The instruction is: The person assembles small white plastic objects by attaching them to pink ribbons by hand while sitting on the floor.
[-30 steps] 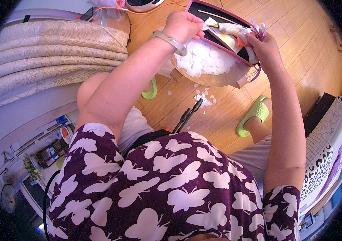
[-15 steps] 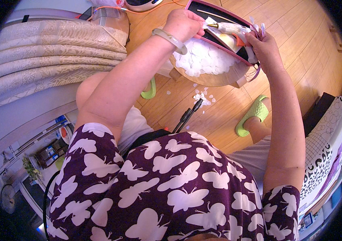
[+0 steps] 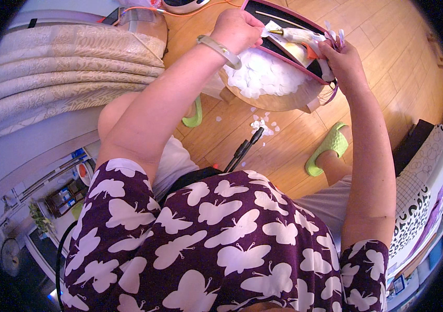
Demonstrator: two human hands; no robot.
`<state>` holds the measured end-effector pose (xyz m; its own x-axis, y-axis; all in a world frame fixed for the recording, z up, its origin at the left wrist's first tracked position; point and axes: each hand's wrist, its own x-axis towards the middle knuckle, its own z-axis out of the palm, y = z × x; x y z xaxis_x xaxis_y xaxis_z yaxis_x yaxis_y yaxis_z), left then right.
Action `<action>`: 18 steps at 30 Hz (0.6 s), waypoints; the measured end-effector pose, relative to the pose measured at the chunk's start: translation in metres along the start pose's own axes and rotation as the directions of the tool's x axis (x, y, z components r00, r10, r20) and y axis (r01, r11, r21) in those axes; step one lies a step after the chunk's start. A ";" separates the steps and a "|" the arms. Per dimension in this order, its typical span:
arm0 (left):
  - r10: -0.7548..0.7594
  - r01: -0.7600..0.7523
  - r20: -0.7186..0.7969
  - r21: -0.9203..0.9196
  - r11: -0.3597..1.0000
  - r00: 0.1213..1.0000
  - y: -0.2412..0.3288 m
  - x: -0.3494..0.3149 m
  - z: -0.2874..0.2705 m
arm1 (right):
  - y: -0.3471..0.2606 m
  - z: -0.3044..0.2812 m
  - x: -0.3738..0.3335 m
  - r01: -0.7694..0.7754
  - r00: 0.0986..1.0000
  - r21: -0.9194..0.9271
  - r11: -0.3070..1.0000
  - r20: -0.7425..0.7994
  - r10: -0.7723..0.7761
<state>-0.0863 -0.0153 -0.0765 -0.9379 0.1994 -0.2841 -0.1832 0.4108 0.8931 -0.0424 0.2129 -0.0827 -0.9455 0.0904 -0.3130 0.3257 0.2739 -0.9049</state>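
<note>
Here, at opposite box edges (image 3: pixel 294 65), left hand (image 3: pixel 237 30) pinches a white piece (image 3: pixel 270 27); right hand (image 3: pixel 345 62) grips a glue gun (image 3: pixel 300 36).

one left hand (image 3: pixel 236 32), one right hand (image 3: pixel 344 61), one bangle (image 3: pixel 220 50), one pink-edged box (image 3: pixel 305 72), one glue gun (image 3: pixel 300 35), one thin stick (image 3: pixel 277 20), two green slippers (image 3: pixel 332 145), white petals (image 3: pixel 264 78) beyond counting

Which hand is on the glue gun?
The right hand, gripping the glue gun. The left hand instead pinches a small white piece and wears the pale bangle.
</note>
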 end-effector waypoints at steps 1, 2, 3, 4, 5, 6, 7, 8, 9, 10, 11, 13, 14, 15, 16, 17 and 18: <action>0.000 0.000 0.002 -0.001 1.000 1.000 0.001 0.000 0.002 | 0.000 0.000 -0.001 -0.001 1.000 -0.001 1.000 -0.002 0.001; -0.023 0.023 0.001 -0.010 1.000 1.000 0.001 0.000 0.004 | -0.001 0.000 -0.001 -0.007 1.000 0.002 1.000 -0.004 0.007; -0.046 0.046 -0.001 -0.018 0.999 0.999 0.002 -0.001 0.005 | -0.001 0.000 -0.001 -0.012 1.000 0.006 1.000 -0.005 0.012; -0.046 0.046 -0.001 -0.017 0.999 0.999 0.002 -0.001 0.005 | 0.000 0.001 -0.001 -0.012 1.000 0.007 1.000 -0.005 0.012; -0.062 0.063 0.010 -0.049 0.997 0.998 0.002 0.000 0.005 | 0.000 0.001 0.000 -0.011 1.000 -0.011 1.000 -0.010 0.011; -0.077 0.079 0.025 -0.084 0.993 0.997 0.002 0.001 0.005 | 0.000 0.001 0.000 -0.011 1.000 -0.031 0.999 -0.017 0.011; -0.076 0.078 0.027 -0.085 0.993 0.997 0.001 0.002 0.006 | 0.000 0.000 0.000 -0.012 1.000 -0.032 0.999 -0.019 0.012; -0.097 0.099 0.027 -0.096 0.990 0.995 0.001 0.004 0.008 | -0.001 0.000 -0.001 -0.018 0.999 -0.043 0.999 -0.027 0.017; -0.118 0.120 0.025 -0.105 0.987 0.993 0.000 0.005 0.008 | -0.001 0.000 -0.001 -0.023 0.999 -0.053 0.998 -0.033 0.021; -0.118 0.120 0.024 -0.105 0.987 0.993 0.000 0.006 0.007 | -0.001 0.000 -0.001 -0.022 0.999 -0.053 0.998 -0.032 0.020; -0.110 0.114 0.035 -0.127 0.985 0.993 -0.001 0.007 0.007 | -0.001 0.000 -0.001 -0.007 1.000 -0.044 0.999 -0.023 0.005; -0.102 0.108 0.047 -0.151 0.983 0.994 0.000 0.007 0.006 | 0.000 0.000 -0.001 0.009 1.000 -0.037 0.999 -0.015 -0.009; -0.095 0.100 0.042 -0.154 0.983 0.995 0.000 0.007 0.007 | 0.001 -0.001 -0.001 0.003 1.000 -0.025 1.000 -0.009 -0.003; -0.087 0.092 0.035 -0.157 0.983 0.996 -0.001 0.008 0.006 | 0.001 0.000 -0.001 -0.001 1.000 -0.013 1.000 -0.001 0.001; -0.087 0.091 0.032 -0.157 0.983 0.996 -0.001 0.008 0.005 | 0.000 0.000 -0.001 0.000 1.000 -0.013 1.000 0.001 0.000; -0.093 0.097 0.030 -0.167 0.981 0.995 -0.002 0.009 0.004 | -0.001 0.002 -0.002 -0.001 1.000 0.004 1.000 -0.001 0.001; -0.098 0.103 0.033 -0.178 0.979 0.995 -0.002 0.009 0.005 | -0.002 0.002 -0.003 -0.004 1.000 0.020 1.000 -0.006 0.004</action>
<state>-0.0934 -0.0099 -0.0823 -0.9051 0.1871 -0.3819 -0.3281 0.2640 0.9070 -0.0405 0.2103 -0.0810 -0.9441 0.0974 -0.3150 0.3296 0.2540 -0.9093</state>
